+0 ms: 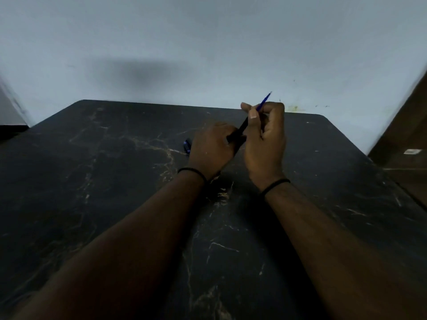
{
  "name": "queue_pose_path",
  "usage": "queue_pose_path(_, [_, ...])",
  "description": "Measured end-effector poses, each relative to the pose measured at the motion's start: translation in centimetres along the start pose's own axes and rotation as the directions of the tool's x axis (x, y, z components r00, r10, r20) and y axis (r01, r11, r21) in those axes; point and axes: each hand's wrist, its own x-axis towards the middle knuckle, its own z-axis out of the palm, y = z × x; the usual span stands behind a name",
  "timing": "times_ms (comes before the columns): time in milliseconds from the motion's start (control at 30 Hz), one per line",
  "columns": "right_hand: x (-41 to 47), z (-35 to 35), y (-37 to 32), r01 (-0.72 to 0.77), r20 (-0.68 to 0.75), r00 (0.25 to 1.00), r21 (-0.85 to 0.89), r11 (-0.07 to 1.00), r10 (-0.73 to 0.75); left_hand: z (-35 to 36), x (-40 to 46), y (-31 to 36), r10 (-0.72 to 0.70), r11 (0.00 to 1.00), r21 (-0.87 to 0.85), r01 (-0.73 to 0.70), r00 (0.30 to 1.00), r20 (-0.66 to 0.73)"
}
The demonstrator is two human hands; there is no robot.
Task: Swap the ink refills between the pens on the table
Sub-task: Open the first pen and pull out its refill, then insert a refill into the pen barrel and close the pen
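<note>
My left hand (211, 147) grips a black pen barrel (239, 131) above the middle of the black marbled table (92, 169). My right hand (265, 137) pinches a thin blue ink refill (265, 102), which runs from the barrel's upper end up past my fingers. Barrel and refill lie along one slanted line, tilted up to the right. Whether the refill's lower end sits inside the barrel is hidden by my fingers. A small blue pen part (187, 145) lies on the table just left of my left hand, mostly hidden behind it.
A pale wall (208, 42) rises directly behind the table's far edge. A brown wooden surface (406, 139) stands at the right side. Thin black bands circle both wrists.
</note>
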Motion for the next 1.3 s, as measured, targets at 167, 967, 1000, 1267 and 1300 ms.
queue_pose_path(167, [1.4, -0.5, -1.3, 0.153, -0.266, 0.957, 0.110, 0.982, -0.119, -0.8, 0.3, -0.9, -0.122, 0.984, 0.118, 0.130, 0.990, -0.075])
queue_pose_path(967, [2.2, -5.1, 4.8, -0.328, -0.005, 0.896, -0.681, 0.654, 0.444, -0.6, 0.5, -1.5, -0.259, 0.965, 0.000, 0.261, 0.959, -0.118])
queue_pose_path(1000, [2.4, -5.2, 5.1, -0.321, 0.006, 0.891, -0.698, 0.640, 0.454, -0.6, 0.5, -1.6, -0.263, 0.964, 0.007, 0.266, 0.958, -0.117])
queue_pose_path(1267, [2.2, -4.7, 6.0, -0.289, 0.050, 0.861, -0.772, 0.567, 0.507, -0.6, 0.4, -1.4, -0.265, 0.964, 0.005, 0.267, 0.957, -0.118])
queue_pose_path(1300, [2.2, -4.7, 6.0, -0.283, 0.048, 0.863, -0.778, 0.560, 0.503, -0.6, 0.4, -1.3, -0.266, 0.964, -0.001, 0.268, 0.957, -0.120])
